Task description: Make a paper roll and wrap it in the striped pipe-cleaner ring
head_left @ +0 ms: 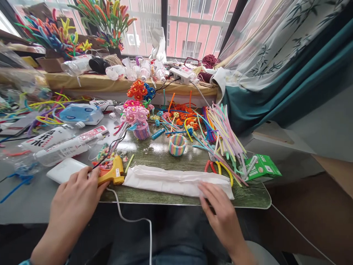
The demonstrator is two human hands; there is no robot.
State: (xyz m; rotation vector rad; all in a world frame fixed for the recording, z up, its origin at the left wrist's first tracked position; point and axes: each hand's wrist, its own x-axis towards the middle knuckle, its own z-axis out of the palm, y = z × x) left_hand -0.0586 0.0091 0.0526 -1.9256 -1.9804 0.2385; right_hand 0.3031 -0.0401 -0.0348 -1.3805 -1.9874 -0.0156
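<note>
My left hand (pixel 75 197) is at the left of the table's front edge, its thumb and fingers closed around the near end of a yellow hot glue gun (pixel 118 171). The gun lies on its side, partly hidden by those fingers. Beside it stretches a long folded white strip, tissue or thin cloth (pixel 165 180). My right hand (pixel 220 206) rests its fingertips on the strip's right part, fingers extended and slightly blurred. Behind the strip stands a small round striped pastel cup (pixel 177 145) made of pipe cleaners. A white box-like device (pixel 64 170) lies just beyond my left hand.
Pliers with yellow handles (pixel 226 171) and red ones touch the strip's right end. Loose pipe cleaners (pixel 223 129), a green packet (pixel 261 167), plastic bottles (pixel 74 145) and a pink pipe-cleaner flower pot (pixel 142 130) surround the work area. A white cable (pixel 132 220) hangs over the front edge.
</note>
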